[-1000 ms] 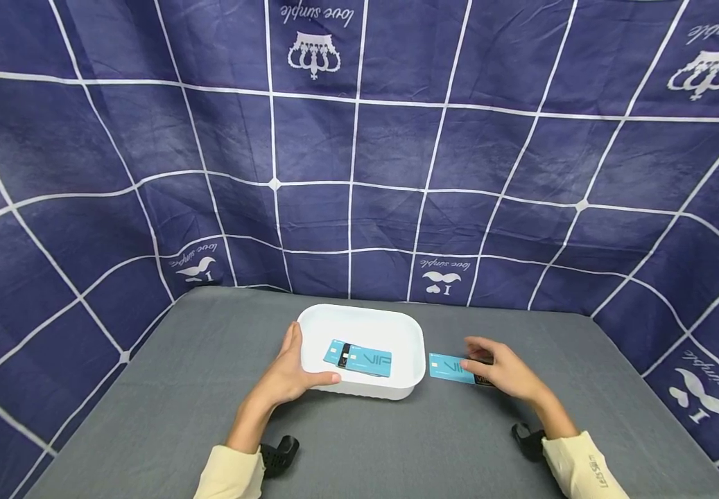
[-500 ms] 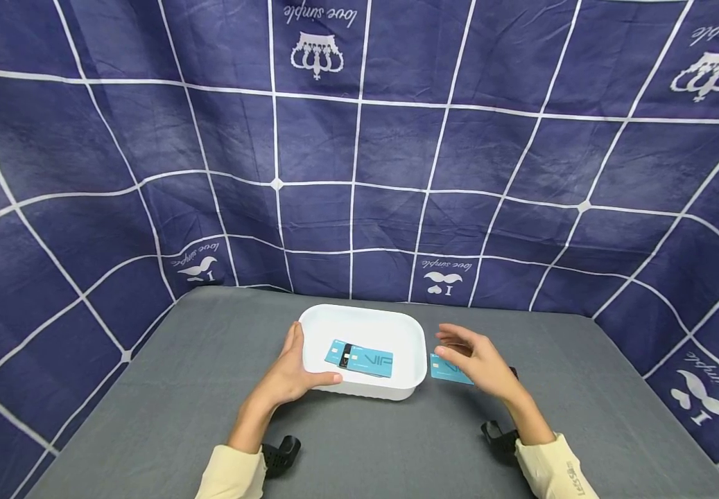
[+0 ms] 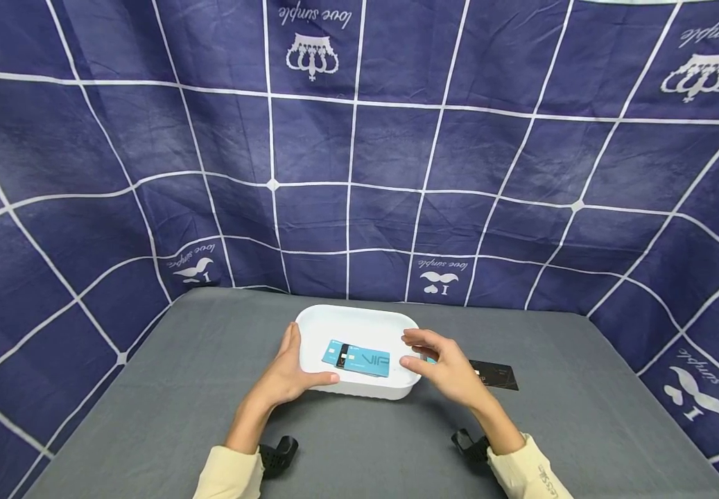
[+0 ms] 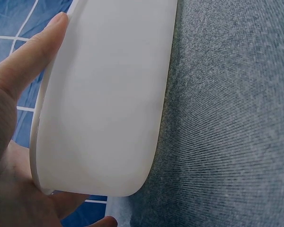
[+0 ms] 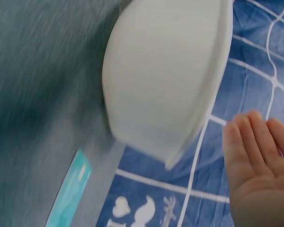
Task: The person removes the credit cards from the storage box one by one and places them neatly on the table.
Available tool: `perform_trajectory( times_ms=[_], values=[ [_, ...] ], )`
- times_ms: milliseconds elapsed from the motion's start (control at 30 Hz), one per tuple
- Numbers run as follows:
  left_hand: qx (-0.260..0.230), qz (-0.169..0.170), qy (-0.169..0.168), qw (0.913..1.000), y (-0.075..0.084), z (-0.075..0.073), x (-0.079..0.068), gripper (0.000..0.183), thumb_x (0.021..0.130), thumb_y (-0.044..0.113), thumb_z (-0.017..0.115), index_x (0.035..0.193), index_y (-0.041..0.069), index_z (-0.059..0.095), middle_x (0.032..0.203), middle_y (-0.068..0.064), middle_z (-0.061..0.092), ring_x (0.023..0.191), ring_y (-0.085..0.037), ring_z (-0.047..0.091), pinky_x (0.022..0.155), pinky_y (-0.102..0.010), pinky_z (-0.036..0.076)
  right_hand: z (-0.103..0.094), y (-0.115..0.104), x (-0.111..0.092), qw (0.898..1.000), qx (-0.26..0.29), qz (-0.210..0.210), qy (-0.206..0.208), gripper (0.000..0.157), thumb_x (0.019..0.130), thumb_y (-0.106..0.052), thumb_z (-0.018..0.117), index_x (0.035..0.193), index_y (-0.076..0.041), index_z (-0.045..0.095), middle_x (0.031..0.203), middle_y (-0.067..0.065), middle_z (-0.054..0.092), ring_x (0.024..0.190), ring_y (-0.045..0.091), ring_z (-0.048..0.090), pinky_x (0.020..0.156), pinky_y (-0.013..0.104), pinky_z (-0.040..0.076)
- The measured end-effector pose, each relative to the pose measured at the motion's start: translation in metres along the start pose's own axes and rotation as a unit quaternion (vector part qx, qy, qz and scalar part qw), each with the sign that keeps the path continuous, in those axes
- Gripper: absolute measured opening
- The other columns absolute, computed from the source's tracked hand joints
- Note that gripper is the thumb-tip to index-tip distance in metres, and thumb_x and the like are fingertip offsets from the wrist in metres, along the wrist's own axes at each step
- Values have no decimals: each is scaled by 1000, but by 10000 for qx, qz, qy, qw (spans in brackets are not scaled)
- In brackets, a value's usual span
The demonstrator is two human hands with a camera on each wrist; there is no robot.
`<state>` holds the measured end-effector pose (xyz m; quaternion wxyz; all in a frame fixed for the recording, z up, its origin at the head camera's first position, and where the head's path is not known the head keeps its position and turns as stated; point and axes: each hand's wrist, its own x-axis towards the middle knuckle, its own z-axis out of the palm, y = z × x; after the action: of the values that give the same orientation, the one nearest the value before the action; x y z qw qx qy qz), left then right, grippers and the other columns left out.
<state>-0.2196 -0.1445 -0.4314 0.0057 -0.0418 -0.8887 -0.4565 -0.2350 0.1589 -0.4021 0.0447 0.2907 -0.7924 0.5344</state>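
Note:
A white plastic tray (image 3: 359,389) stands on the grey table. Inside it lie overlapping cards: a blue VIP card (image 3: 368,360) on top, with a black card (image 3: 341,355) and another blue card (image 3: 331,351) showing beneath. My left hand (image 3: 286,374) grips the tray's left end, thumb on the front rim. At the right end my right hand (image 3: 446,367) hovers with loosely bent fingers and nothing in them; the right wrist view shows it apart from the tray. Below it on the table is a blue card (image 5: 68,194), mostly hidden in the head view. A black card (image 3: 498,375) lies to its right.
Grey cloth covers the table (image 3: 359,450). A blue curtain (image 3: 390,222) with white grid lines hangs behind and along both sides. Each wrist wears a black camera mount, such as the left one (image 3: 279,455).
My right hand has come off the cards on the table and moved left to the tray's right end, uncovering the black card. The left hand and tray stay in place.

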Motion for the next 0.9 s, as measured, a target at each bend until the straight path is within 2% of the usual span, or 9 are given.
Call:
perform_trajectory(
  times_ms=[133, 233, 333, 467, 567, 667, 800, 900],
  values=[
    [21, -73, -25, 10000, 1, 0, 0, 136, 68, 42, 90, 153, -8, -4, 161, -26, -7, 147, -40, 4, 115, -52, 17, 14, -1, 7, 9988, 148, -44, 455, 40, 86, -8, 77, 122, 6, 64, 115, 16, 67, 109, 38, 62, 97, 40, 48],
    [-4, -58, -5, 10000, 2, 0, -1, 136, 68, 41, 90, 153, -8, -4, 161, -26, -6, 147, -41, 5, 115, -52, 18, 24, -1, 14, 9954, 310, -37, 907, 35, 85, -4, 77, 117, 6, 66, 111, 18, 68, 105, 36, 63, 95, 39, 49],
    [-21, -45, -1, 10000, 2, 0, -1, 136, 68, 41, 90, 153, -9, -4, 161, -26, -6, 147, -41, 6, 115, -52, 18, 32, 2, 19, 9918, 481, 42, 1183, 33, 84, 0, 76, 115, 7, 67, 109, 23, 67, 103, 39, 63, 94, 40, 50],
    [-29, -26, 12, 10000, 2, 0, -1, 136, 68, 40, 90, 153, -10, -3, 160, -28, -5, 146, -42, 7, 115, -52, 19, 41, 0, 24, 9928, 446, 197, 1091, 33, 84, 3, 75, 114, 8, 67, 111, 25, 66, 104, 40, 62, 95, 43, 49],
    [-36, -40, 22, 10000, 1, -1, -1, 136, 68, 40, 91, 153, -10, -3, 160, -28, -5, 146, -42, 7, 114, -52, 19, 46, -15, 27, 9951, 225, 150, 952, 31, 84, 4, 73, 113, 10, 66, 111, 25, 65, 105, 41, 61, 95, 48, 48],
    [-33, -76, -14, 10000, 1, -1, -1, 136, 68, 40, 90, 153, -9, -4, 161, -27, -6, 146, -41, 6, 115, -52, 18, 49, -23, 32, 9945, 115, 70, 1043, 29, 84, 6, 72, 112, 13, 65, 110, 28, 64, 104, 45, 60, 96, 53, 46],
    [-62, -124, -24, 9999, 1, -1, -1, 136, 68, 40, 90, 153, -8, -4, 161, -26, -6, 146, -41, 7, 114, -53, 19, 55, -5, 43, 9922, 42, 121, 1238, 31, 83, 4, 75, 112, 11, 67, 109, 26, 65, 102, 43, 61, 95, 53, 46],
    [-93, -180, -28, 9998, 1, 0, 0, 137, 68, 40, 91, 154, -6, -4, 162, -24, -6, 147, -40, 7, 114, -53, 19, 59, 12, 50, 9930, -12, 214, 1159, 32, 82, 0, 77, 112, 8, 68, 110, 23, 66, 102, 40, 62, 94, 50, 48]
  ],
)
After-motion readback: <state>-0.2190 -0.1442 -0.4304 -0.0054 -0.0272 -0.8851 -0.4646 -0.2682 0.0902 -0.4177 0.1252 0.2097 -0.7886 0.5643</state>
